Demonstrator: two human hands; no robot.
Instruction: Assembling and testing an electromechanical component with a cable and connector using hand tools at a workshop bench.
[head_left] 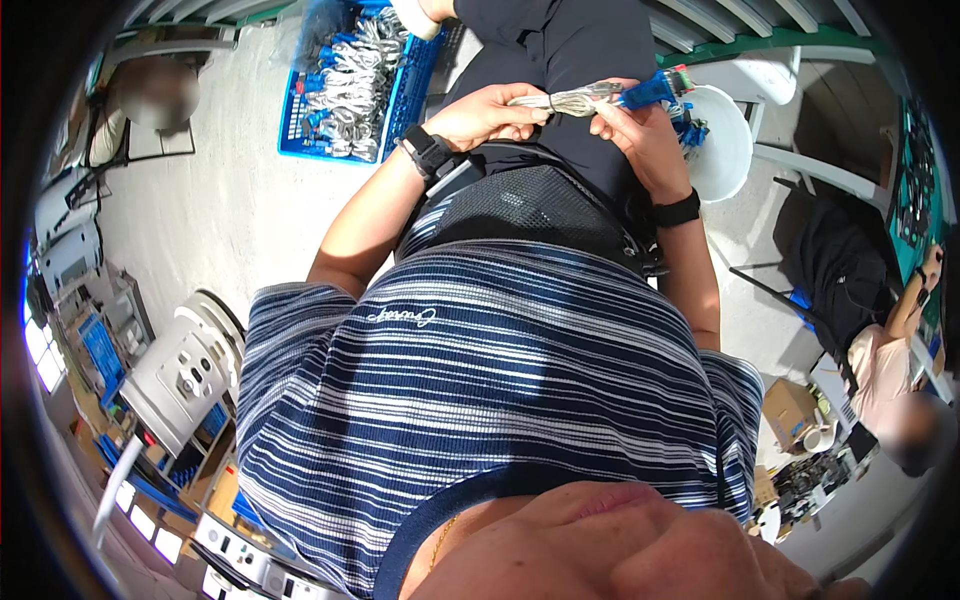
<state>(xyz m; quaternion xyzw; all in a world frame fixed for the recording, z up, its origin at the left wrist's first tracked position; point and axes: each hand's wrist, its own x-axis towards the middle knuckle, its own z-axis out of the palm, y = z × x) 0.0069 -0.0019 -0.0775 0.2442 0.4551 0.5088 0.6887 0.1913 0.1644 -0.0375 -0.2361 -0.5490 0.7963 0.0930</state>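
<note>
Above my lap, both my hands hold one bundled cable (pixel 572 101), a folded clear-silver lead with a dark tie around it. My left hand (pixel 482 116) is closed, its thumb and fingers pinching the looped end beside the tie. Thumb and fingers of my right hand (pixel 640 128) grip the other end, next to a blue connector (pixel 648 92) with a small red and green tip. Just beyond that hand stands a white round bucket (pixel 738 150) with more blue-ended cables inside. A blue plastic basket (pixel 398 110) full of similar bundled cables sits left of my legs.
Two other people are around: one (pixel 150 95) at the far left, one (pixel 885 370) at a bench on the right. A dark jacket (pixel 835 255) hangs on a chair at right. A white machine (pixel 185 370) stands at left, a cardboard box (pixel 790 412) at lower right.
</note>
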